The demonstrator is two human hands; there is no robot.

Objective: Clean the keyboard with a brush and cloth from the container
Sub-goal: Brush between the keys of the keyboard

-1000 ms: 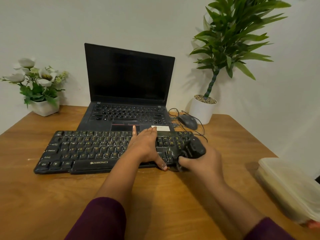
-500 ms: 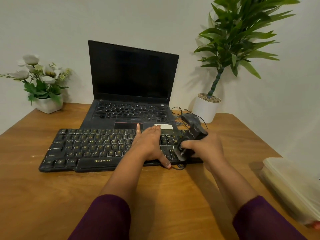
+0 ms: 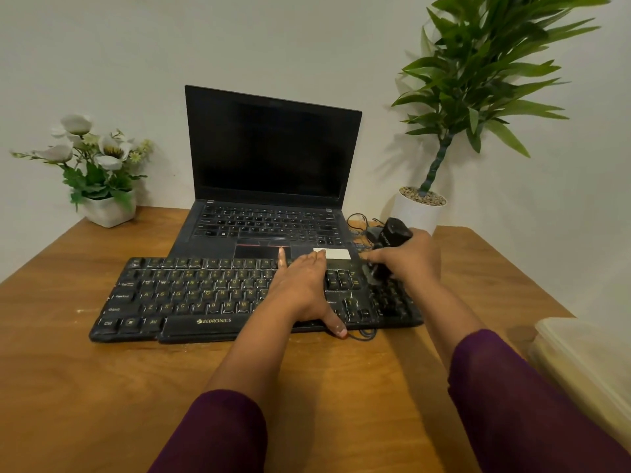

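Note:
A black keyboard (image 3: 191, 295) lies across the wooden desk in front of a laptop. My left hand (image 3: 300, 288) rests flat on its right-of-centre keys, fingers straight, thumb at the front edge. My right hand (image 3: 413, 261) grips a black brush (image 3: 392, 235) by its thick handle. The brush's lower end meets the upper part of the number pad at the keyboard's right end. A translucent plastic container (image 3: 587, 367) sits at the desk's right edge. No cloth shows.
An open black laptop (image 3: 269, 186) stands behind the keyboard. A black mouse with its cable (image 3: 370, 232) lies right of the laptop, partly behind the brush. A white pot of white flowers (image 3: 102, 199) is back left, a tall green plant (image 3: 420, 206) back right.
My right hand has moved the brush from the keyboard's front right corner toward its back right corner. My left hand has stayed put on the keys.

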